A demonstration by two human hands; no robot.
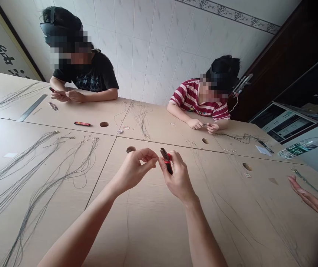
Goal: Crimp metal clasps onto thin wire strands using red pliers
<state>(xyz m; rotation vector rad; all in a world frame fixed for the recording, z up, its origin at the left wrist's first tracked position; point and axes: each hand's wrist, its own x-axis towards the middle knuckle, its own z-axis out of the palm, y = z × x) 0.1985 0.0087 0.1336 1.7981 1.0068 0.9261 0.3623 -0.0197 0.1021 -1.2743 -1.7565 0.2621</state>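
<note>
Near the middle of the table, my left hand (136, 167) is closed in a pinch, thumb against fingertips. A thin dark cord (128, 215) runs down from beneath that hand toward the near edge; its end at the fingertips is too small to make out. My right hand (177, 176) is closed around small pliers (165, 159) with dark jaws and red-and-black handles. The jaws point up and away from me, just right of my left fingertips. The two hands almost touch, held above the tabletop.
Bundles of dark cords (47, 181) with small metal ends lie at left. Across the table sit two people, each handling small items. A red lighter (82, 124), a steel ruler (32, 107) and a water bottle (300, 147) lie farther out. Another person's hand (309, 196) shows at right.
</note>
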